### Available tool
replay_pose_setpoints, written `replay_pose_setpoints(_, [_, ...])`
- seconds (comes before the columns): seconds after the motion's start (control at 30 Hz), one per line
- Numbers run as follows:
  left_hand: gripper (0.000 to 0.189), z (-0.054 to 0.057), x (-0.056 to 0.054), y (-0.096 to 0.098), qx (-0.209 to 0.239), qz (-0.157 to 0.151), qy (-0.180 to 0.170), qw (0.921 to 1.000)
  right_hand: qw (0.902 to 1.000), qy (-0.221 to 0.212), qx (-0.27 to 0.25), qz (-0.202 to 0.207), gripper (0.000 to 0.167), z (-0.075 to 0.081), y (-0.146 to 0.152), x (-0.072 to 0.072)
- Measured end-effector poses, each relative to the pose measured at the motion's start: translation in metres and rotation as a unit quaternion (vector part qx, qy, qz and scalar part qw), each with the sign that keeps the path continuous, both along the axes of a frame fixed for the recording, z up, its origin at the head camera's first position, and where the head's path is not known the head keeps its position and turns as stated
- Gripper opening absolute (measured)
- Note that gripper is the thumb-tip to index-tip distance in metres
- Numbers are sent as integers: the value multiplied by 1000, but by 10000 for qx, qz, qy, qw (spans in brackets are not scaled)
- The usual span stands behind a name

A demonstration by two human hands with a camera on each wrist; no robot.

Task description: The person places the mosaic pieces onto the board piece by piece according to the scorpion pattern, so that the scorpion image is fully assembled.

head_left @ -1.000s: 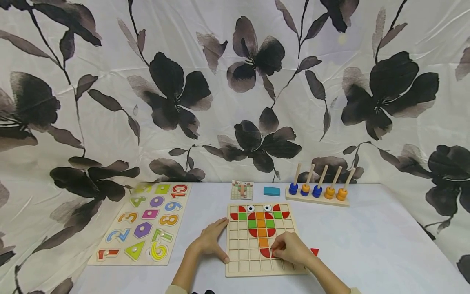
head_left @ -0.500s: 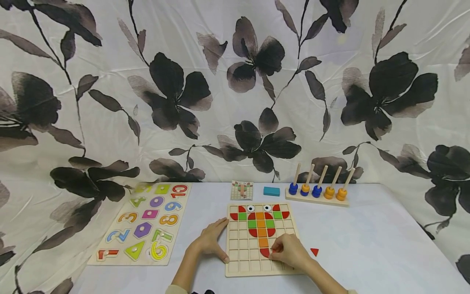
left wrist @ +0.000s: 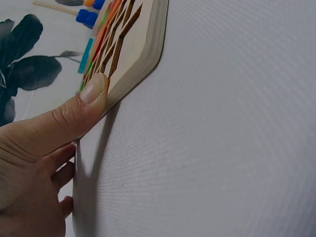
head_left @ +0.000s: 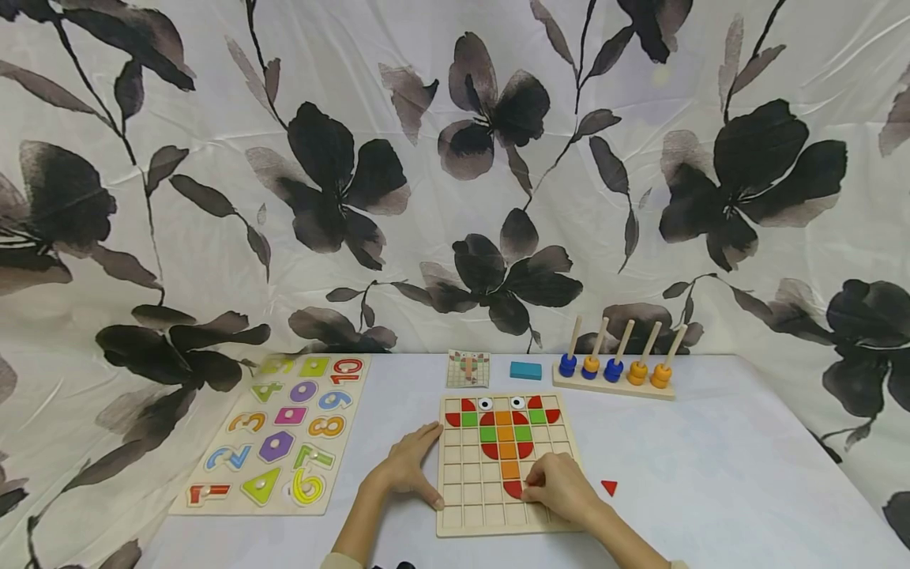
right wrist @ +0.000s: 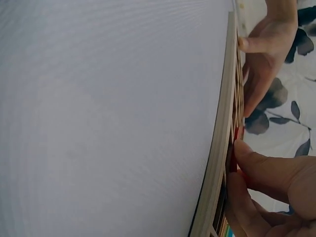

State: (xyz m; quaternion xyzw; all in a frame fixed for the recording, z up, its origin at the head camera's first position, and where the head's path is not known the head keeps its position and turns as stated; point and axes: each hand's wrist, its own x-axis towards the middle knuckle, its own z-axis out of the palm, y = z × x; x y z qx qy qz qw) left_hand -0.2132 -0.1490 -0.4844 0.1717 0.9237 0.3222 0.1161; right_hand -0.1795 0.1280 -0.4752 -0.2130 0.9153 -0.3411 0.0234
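A wooden grid board (head_left: 451, 474) lies on the table, with red, green and orange tiles and two eye discs forming a figure on it. My left hand (head_left: 408, 462) rests at the board's left side with fingers spread; in the left wrist view its thumb (left wrist: 94, 94) touches the rim. Over the lower middle cells, my right hand (head_left: 562, 488) pinches a red tile (right wrist: 234, 160) between thumb and fingertips, right beside a red quarter-round tile (head_left: 513, 490) below the orange column. The fingers hide most of the pinched tile. A loose red tile (head_left: 609, 487) lies right of the board.
A number puzzle board (head_left: 238, 436) lies at the left. Behind the grid board are a pattern card (head_left: 468, 369), a blue block (head_left: 526, 370) and a peg stand (head_left: 614, 385) with blue and orange beads. A floral cloth (head_left: 398, 197) hangs at the back.
My right hand has shifted slightly left and down over the board, covering more of the pinched tile and uncovering the loose red tile. The left hand has stayed in place.
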Motion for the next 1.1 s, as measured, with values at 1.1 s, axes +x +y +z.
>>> replay_pose_setpoints(1.1, [117, 0, 0, 0, 29, 51, -67, 10000, 9995, 87, -235, 206, 14, 11, 36, -1])
